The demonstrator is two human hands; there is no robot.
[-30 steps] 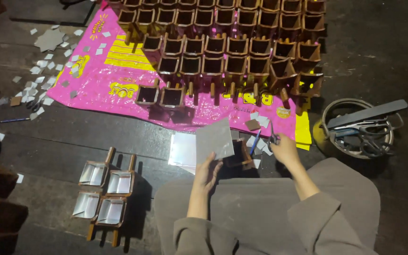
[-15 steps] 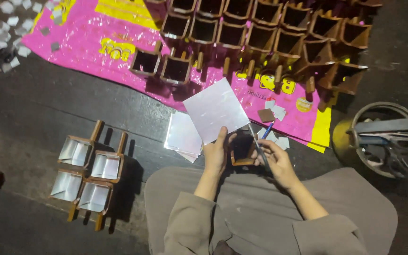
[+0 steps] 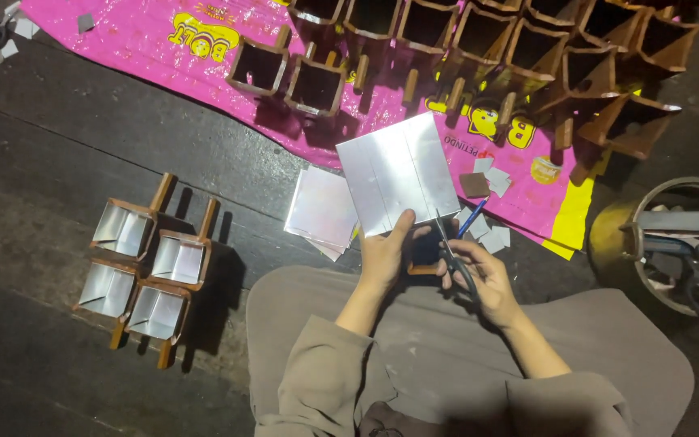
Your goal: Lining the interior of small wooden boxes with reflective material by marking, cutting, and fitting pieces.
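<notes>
My left hand (image 3: 383,257) sits just below the middle of the frame, thumb and fingers pinched on the lower edge of a square sheet of shiny silver foil paper (image 3: 399,173), which stands up above it toward the centre. My right hand (image 3: 483,275), just to the right, is closed through the handles of a pair of dark scissors (image 3: 449,252); the blades point up at the sheet's lower right corner and meet its edge. Between my two hands I can see a small brown square piece (image 3: 425,254), but I cannot tell which hand bears it.

A loose stack of the same silver sheets (image 3: 322,210) lies on the dark wooden plank floor (image 3: 58,146), just left of my left hand. Further left, in the lower left of the frame, four brown square moulds with wooden handles and silver lining (image 3: 144,261) sit touching one another in a block. Across the top runs a bright pink plastic mat with yellow print (image 3: 139,40), and rows of unlined brown square moulds (image 3: 479,40) stand on it. Small paper offcuts (image 3: 491,236) lie near a blue pen (image 3: 472,218) right of the sheet. At the right edge is a round metal basin holding tools (image 3: 677,243).
</notes>
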